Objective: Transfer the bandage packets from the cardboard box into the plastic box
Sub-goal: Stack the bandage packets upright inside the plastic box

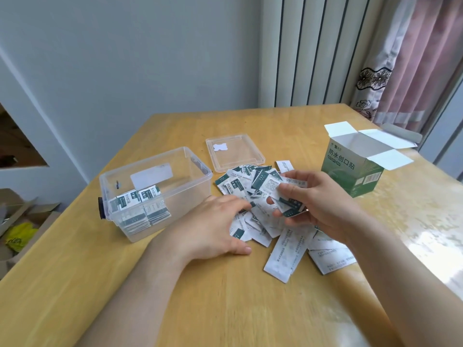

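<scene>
Most bandage packets (258, 221) lie in a loose heap on the table (225, 309), between the hands. Others stand in rows inside the plastic box (175, 196). The right hand (318, 204) pinches a small stack (288, 206) between thumb and curled fingers. The left hand (215, 226) rests flat on the heap, fingers extended.

Risks noted:
- The pinched stack sits uneven and could fan out if the grip eases.
- A careless drop could topple the rows.

The contents of the open cardboard box (350, 171) cannot be judged.
</scene>
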The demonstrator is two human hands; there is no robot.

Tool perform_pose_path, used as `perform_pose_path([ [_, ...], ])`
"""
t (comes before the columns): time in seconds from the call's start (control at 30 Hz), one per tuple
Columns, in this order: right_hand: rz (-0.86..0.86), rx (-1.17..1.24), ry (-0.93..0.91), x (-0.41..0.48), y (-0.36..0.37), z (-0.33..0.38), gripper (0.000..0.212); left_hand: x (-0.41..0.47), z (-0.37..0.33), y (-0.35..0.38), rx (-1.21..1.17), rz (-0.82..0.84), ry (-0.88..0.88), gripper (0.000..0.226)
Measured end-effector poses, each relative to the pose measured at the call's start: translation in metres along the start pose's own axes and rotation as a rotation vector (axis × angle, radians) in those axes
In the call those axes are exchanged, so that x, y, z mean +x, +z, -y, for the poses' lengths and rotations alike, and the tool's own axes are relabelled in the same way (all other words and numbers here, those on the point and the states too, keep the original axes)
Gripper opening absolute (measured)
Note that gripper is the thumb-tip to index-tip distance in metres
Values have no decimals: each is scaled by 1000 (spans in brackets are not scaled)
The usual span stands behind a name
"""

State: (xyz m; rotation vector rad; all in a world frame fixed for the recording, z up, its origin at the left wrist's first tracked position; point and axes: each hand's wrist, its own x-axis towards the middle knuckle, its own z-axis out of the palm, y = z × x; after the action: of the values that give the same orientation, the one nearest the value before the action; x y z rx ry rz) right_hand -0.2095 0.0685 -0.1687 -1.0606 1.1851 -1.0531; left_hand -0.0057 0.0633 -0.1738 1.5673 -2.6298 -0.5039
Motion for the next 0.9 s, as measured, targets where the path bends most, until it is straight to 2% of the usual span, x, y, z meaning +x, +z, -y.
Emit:
perform_pose_path([
  [0.1, 39, 49, 8, -1, 7, -2, 19, -1, -4, -1, 22, -58, -22, 71],
  [0.27, -72, 27, 1, 5, 7, -7, 23, -10, -23, 2, 198, -154, 31, 34],
  [0.4, -110, 13, -27, 6, 7, -9, 9, -9, -16, 0, 153, -240, 14, 47],
  [0.5, -145, 5, -60, 7, 6, -8, 6, -9, -7, -12, -111, -415, 3, 44],
  [0.6, -147, -38, -63, 5, 9, -7, 12, -11, -4, -24, -580, -604, 0, 29],
  [0.67, -78, 20, -39, 3, 14, -6, 16, -9, -4, -24, -862, -586, -21, 26],
  [0.7, -46, 87, -20, 2, 16, -5, 19, -6, -4, -20, -890, -572, -51, 24],
  [0.8, -25, 239, 37, -2, 24, -1, 16, 4, -1, -7, -706, -550, -150, 25],
  [0.9, 35, 207, 45, -5, 26, -2, 26, 6, 1, -5, -563, -548, -184, 27],
])
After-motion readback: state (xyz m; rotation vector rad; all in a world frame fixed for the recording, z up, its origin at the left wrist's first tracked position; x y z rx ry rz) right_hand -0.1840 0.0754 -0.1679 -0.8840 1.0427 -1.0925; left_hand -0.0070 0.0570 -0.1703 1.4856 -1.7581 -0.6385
